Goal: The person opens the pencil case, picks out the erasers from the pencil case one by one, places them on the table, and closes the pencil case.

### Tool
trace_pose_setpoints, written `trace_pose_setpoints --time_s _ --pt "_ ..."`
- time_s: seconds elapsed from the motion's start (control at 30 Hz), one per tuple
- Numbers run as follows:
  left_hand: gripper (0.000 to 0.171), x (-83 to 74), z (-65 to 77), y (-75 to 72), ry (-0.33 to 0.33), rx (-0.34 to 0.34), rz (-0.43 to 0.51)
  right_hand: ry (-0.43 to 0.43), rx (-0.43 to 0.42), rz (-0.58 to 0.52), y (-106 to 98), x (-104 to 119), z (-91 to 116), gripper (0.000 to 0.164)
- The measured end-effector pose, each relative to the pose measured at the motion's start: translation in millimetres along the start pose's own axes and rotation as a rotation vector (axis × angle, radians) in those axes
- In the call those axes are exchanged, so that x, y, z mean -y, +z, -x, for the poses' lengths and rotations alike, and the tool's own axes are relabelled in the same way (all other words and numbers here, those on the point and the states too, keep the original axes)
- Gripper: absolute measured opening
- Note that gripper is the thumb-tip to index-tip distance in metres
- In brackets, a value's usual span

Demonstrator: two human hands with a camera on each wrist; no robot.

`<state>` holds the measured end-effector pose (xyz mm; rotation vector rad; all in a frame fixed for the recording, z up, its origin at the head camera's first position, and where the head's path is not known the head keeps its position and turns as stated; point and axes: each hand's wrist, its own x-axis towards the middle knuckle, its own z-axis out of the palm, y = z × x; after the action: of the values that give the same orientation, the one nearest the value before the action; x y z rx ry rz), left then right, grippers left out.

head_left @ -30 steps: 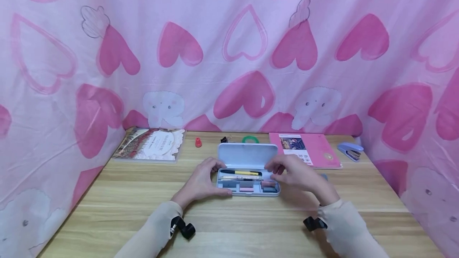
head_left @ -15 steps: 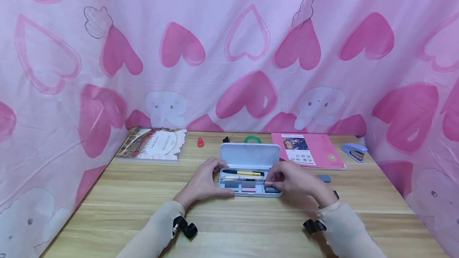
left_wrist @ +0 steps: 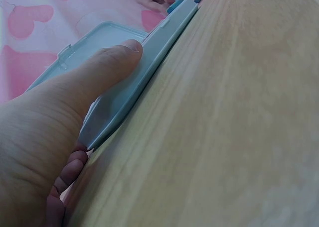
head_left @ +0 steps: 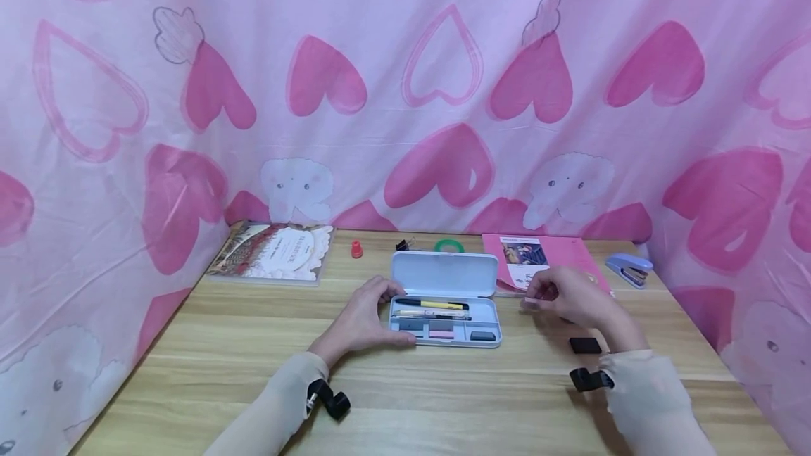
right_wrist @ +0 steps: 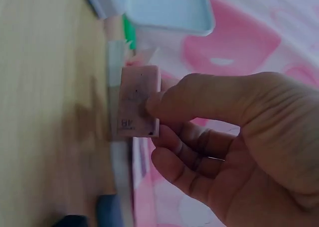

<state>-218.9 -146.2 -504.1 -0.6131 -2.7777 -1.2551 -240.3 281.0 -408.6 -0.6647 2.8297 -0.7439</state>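
Note:
A pale blue pencil case (head_left: 445, 273) stands open on the table. My left hand (head_left: 367, 319) grips its left end, the thumb along the front edge and the fingers behind. Inside lie a yellow-and-black pen (head_left: 437, 305) and a clear-barrelled pen (head_left: 427, 314). The front compartments hold a pink-and-grey eraser (head_left: 441, 330) and a dark eraser (head_left: 483, 336), among other small blocks. To the right of the case, my right hand (head_left: 573, 298) pinches a pink eraser (right_wrist: 137, 100) marked 4B between thumb and fingers, above the table.
A black block (head_left: 584, 345) lies beneath the right wrist. Behind are a pink booklet (head_left: 567, 252), a lilac stapler (head_left: 629, 269), green tape (head_left: 449, 245), a black binder clip (head_left: 402, 245), a small red object (head_left: 357, 250) and a patterned notebook (head_left: 272, 253). A pink heart-print curtain (head_left: 342, 181) surrounds the table.
My right hand has taken the pink eraser out of the case's right compartment and carried it to the right. The dark eraser there shows now. My left hand stays on the case.

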Motion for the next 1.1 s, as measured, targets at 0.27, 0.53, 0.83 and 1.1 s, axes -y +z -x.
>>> trace_pose_setpoints --time_s 0.27,0.53,0.83,1.1 --pt "0.086 -0.9 -0.3 0.2 0.000 0.000 -0.004 0.053 0.058 -0.021 12 -13 -5 0.015" --pt "0.086 -0.5 -0.2 -0.2 0.005 -0.001 -0.002 0.082 0.109 -0.088 16 -14 -4 0.023" --pt "0.086 -0.1 0.4 1.0 0.005 -0.002 -0.005 0.099 0.103 -0.106 14 -13 -3 0.027" --pt "0.087 -1.1 0.5 -0.4 0.004 0.001 -0.003 -0.009 -0.054 -0.066 0 7 -2 0.040"
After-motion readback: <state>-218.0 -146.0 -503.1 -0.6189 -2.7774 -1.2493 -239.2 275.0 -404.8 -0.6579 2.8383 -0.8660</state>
